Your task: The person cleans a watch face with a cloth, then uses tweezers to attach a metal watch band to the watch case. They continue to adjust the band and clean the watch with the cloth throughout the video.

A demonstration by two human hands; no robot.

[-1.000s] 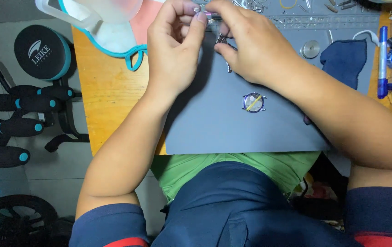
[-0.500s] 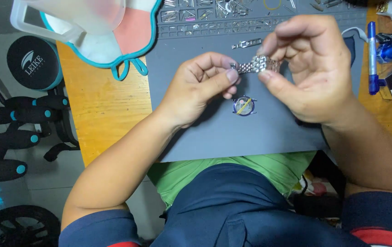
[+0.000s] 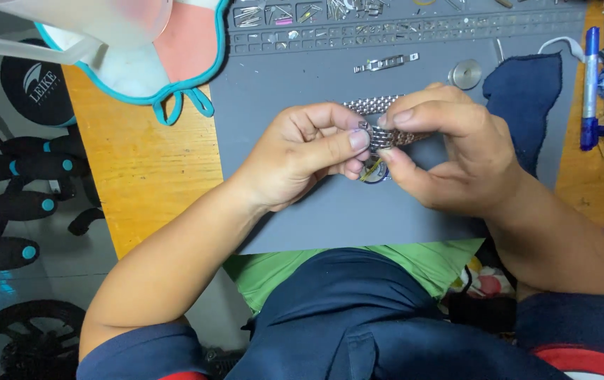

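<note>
My left hand (image 3: 302, 151) and my right hand (image 3: 450, 151) meet over a grey work mat (image 3: 316, 204), both pinching a silver metal watch band (image 3: 381, 135) between thumb and fingers. Another length of the same mesh band (image 3: 372, 105) shows just above my fingers. Under the hands a round watch case (image 3: 374, 171) lies on the mat, partly hidden by my fingers. A short loose band piece (image 3: 385, 64) and a round silver disc (image 3: 464, 74) rest further back on the mat.
A dark blue cloth (image 3: 527, 91) lies at the mat's right side, a blue pen (image 3: 590, 84) beyond it. A white and teal tray (image 3: 133, 42) sits at the back left on the wooden table (image 3: 147, 162). The mat's far edge holds several small parts. Black exercise gear (image 3: 13, 169) lies on the floor at left.
The view has shifted, so both hands sit lower in it. My hands have drawn closer together on the watch band, now right over the watch case.
</note>
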